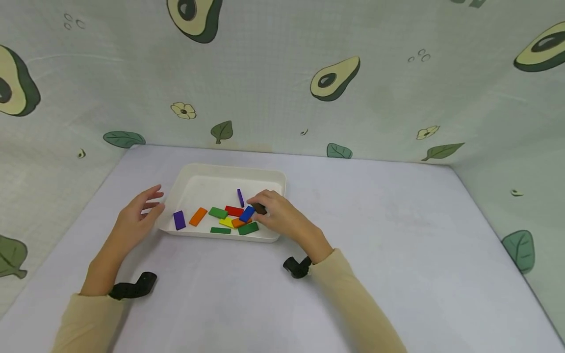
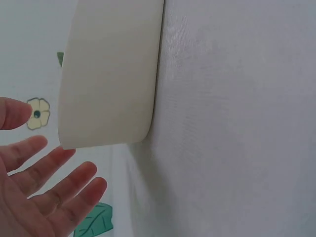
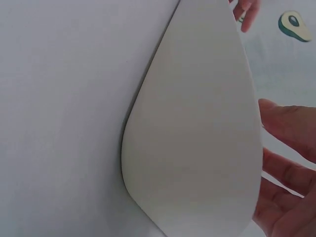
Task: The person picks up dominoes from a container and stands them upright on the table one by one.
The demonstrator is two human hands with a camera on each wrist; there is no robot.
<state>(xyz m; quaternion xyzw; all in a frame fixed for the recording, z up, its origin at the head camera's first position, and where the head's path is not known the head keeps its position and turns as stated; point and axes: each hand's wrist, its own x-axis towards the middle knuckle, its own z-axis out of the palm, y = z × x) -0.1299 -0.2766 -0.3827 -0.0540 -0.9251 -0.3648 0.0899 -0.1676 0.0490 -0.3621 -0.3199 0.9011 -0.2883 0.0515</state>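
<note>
A shallow white tray (image 1: pixel 207 172) holds several small coloured blocks. Over its right part, my right hand (image 1: pixel 279 215) pinches a dark brown block (image 1: pixel 259 209) between thumb and fingers. Right beside those fingers a blue block (image 1: pixel 247 214) leans over an orange block (image 1: pixel 239 223), with a red block (image 1: pixel 234 211) and a green block (image 1: pixel 248 228) around them. At the tray's left rim my left hand (image 1: pixel 134 219) hovers with relaxed, spread fingers, holding nothing. In the right wrist view, the tray wall (image 3: pixel 192 123) hides the fingertips and the brown block.
Farther left in the tray lie a purple block (image 1: pixel 179 220), an orange block (image 1: pixel 198 216) and a green block (image 1: pixel 218 213). A thin purple piece (image 1: pixel 240 197) lies toward the back. The white table (image 1: pixel 375 235) meets an avocado-print cloth (image 1: pixel 273 88) behind.
</note>
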